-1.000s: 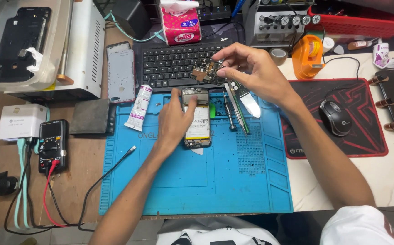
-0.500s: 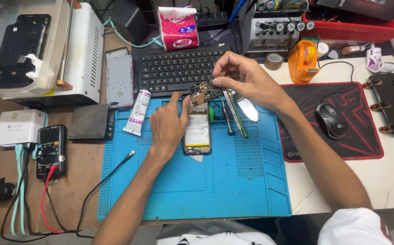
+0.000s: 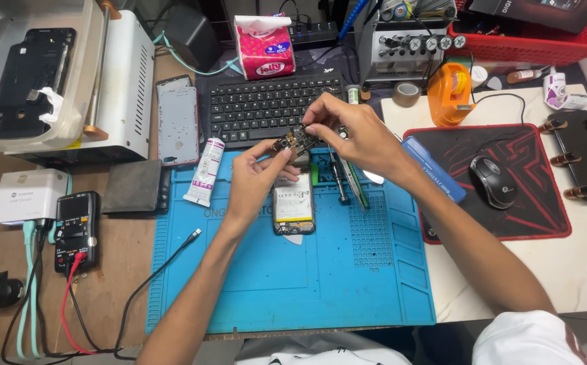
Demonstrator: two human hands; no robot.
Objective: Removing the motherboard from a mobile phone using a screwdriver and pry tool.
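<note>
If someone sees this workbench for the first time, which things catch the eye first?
First, the two hands meeting at the centre: the left hand and right hand both hold a small circuit board above an opened phone. The phone lies on a bright blue work mat. Behind, a pink tissue pack stands beyond the black keyboard.

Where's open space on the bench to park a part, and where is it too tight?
Free: the blue mat below the opened phone, and its gridded right side beside the mouse pad. Crowded: the mat's top edge, where the left hand and right hand hold a small circuit board above the tools.
</note>
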